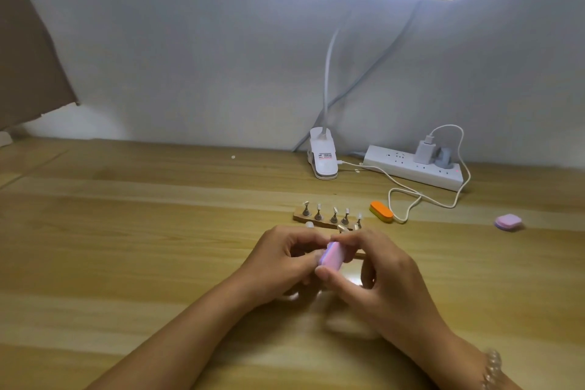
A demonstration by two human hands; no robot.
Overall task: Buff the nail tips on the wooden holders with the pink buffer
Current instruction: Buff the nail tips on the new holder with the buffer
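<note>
on the table (pixel 126 247) our right hand (pixel 380 269) pinches the pink buffer (pixel 333 255) between thumb and fingers. our left hand (pixel 281 258) curls against it from 9 o'clock; we cannot tell what its fingers grip. the wooden holder (pixel 324 224) with upright nail tips (pixel 335 209) stands just beyond, at 12 o'clock, and an orange buffer (pixel 381 211) lies at 1 o'clock.

Wooden table (pixel 126 231) with nail holder (pixel 326 221), orange buffer (pixel 381 211), power strip (pixel 411 171).
</note>
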